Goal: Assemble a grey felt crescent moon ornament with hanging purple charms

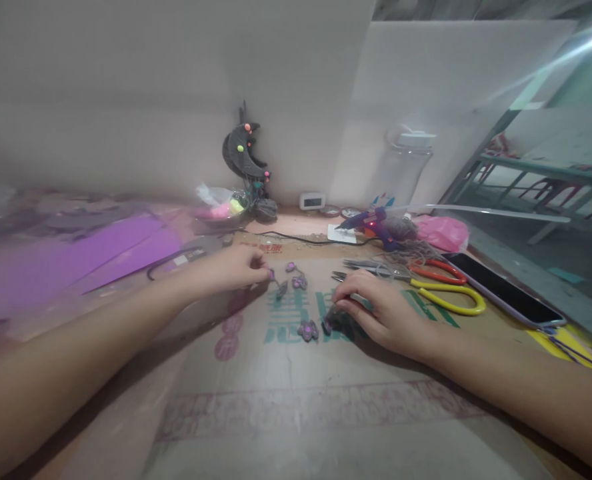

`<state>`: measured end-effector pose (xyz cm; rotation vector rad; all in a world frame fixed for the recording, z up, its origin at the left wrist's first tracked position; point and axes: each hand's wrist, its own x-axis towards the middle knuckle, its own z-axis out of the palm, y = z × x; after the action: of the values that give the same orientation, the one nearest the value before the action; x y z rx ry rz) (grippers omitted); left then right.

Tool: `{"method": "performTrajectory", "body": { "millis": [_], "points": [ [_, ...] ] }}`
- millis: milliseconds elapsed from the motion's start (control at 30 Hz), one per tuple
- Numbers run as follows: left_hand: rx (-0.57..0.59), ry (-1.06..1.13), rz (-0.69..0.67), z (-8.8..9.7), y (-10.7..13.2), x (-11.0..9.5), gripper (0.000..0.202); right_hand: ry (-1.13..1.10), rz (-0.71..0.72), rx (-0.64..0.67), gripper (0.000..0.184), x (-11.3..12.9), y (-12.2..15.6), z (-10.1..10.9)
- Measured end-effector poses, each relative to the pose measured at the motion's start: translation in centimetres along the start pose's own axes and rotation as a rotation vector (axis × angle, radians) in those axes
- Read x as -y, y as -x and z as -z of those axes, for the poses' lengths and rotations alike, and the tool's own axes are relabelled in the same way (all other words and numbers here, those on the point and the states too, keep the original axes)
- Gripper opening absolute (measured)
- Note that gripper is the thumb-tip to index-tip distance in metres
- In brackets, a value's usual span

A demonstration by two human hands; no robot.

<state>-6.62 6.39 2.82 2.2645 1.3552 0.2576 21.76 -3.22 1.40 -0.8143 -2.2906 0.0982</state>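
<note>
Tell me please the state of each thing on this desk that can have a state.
left hand: fingers pinched on a purple piece
right hand: palm down, fingertips on a dark piece
glue gun: red light glowing
phone: flat, screen dark
yellow scissors: lying flat, blades seem shut
bottle: upright, lid on

Matt brown cardboard point(286, 400), smooth, with faded print. Fuzzy-looking small pieces point(307, 330), dull purple and grey, too blurred to tell the material. Bare metal blades and glossy yellow plastic grips on scissors point(446, 303). Glossy black glass on phone point(506, 293). Clear, smooth plastic bottle point(407, 170). Matt purple sheet point(76, 260).
</note>
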Motion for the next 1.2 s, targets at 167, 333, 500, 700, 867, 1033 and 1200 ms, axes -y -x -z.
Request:
{"method": "performTrajectory", "body": {
  "millis": [167,333,500,700,867,1033,1200],
  "points": [
    [-0.184,-0.048,-0.049,-0.1,0.0,-0.3,0.025,-0.010,-0.009,0.015,0.009,0.0,0.0,0.0],
    [-0.275,-0.194,-0.311,-1.4,0.8,-2.1,0.029,-0.019,-0.024,0.056,0.010,0.1,-0.1,0.0],
    [-0.156,-0.251,-0.464,-2.6,2.2,-4.0,0.029,-0.022,-0.037,0.069,0.011,0.0,0.0,0.0],
    [-0.166,-0.115,-0.404,-2.7,2.3,-4.5,0.024,-0.019,-0.030,0.064,0.011,0.1,0.0,0.0],
    [-0.227,-0.135,-0.410,-3.6,1.5,-3.1,0.031,-0.004,-0.016,0.025,0.009,0.1,-0.1,0.0],
    [-0.268,-0.052,-0.435,-4.1,2.0,-3.8,0.032,0.021,-0.021,-0.042,0.009,0.2,-0.2,-0.1],
    [-0.124,0.216,-0.455,-4.7,3.3,-5.9,0.029,0.023,-0.009,-0.104,0.007,0.7,-0.2,-0.1]
  ]
}}
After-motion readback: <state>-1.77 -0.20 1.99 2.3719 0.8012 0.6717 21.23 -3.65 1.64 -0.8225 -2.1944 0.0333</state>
